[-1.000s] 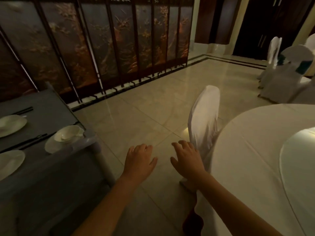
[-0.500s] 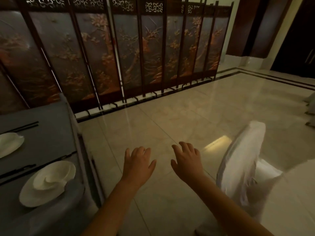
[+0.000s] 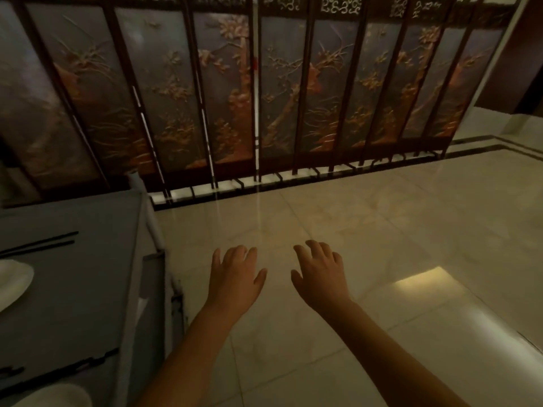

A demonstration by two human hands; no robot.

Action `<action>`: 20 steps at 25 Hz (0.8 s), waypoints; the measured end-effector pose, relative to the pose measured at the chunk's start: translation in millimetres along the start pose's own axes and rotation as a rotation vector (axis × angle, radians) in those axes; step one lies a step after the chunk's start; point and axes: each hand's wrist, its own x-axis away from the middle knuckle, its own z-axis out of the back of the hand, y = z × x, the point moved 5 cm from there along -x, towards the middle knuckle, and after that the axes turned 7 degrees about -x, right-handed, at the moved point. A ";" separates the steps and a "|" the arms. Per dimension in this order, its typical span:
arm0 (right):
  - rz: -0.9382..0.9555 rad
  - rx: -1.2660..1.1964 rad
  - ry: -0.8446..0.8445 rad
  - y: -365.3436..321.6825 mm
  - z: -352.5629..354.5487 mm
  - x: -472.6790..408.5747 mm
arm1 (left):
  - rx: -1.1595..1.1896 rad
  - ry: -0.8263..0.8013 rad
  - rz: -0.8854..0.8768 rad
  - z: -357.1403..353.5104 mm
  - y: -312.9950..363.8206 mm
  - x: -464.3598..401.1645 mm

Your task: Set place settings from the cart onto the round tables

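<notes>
Right now both hands are empty. The left hand (image 3: 235,274) and the right hand (image 3: 318,270) hang palm-down over the tiled floor (image 3: 382,230), each grip released with fingers loosely spread, nothing in either.

What the task needs sits on the grey cart (image 3: 73,274) at the left. A white plate (image 3: 13,282) shows at the left border, another pale dish (image 3: 53,396) peeks in at the bottom corner, and dark chopsticks (image 3: 38,245) lie farther back on the cart top. No round table shows in this view, so the carry will likely mean turning away from the cart.

The chief risk, as I judge it, is the reach. The plates lie well to the left of the left hand, half out of sight, and the room is dim; a hurried grab could catch a rim badly, or sweep the chopsticks off the cart top. Its near edge and the upright post (image 3: 154,224) at its corner stand between the hands and the dishes, so a low reach could knock against them.

Room to move is generous to the right and ahead, with open floor up to the folding screen (image 3: 264,98). Its feet jut out along the floor's edge, a thing to keep clear of.
</notes>
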 end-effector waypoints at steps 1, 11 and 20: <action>0.042 -0.011 -0.017 -3.4 -9.9 -24.8 | -0.016 -0.003 0.047 -9.7 -13.0 -13.2; 0.640 -0.071 -0.113 -99.4 -45.5 -259.6 | -0.203 0.156 0.566 -28.8 -135.9 -127.8; 1.083 -0.168 -0.223 -269.2 -108.6 -306.6 | -0.561 0.038 0.997 -25.8 -254.6 -71.2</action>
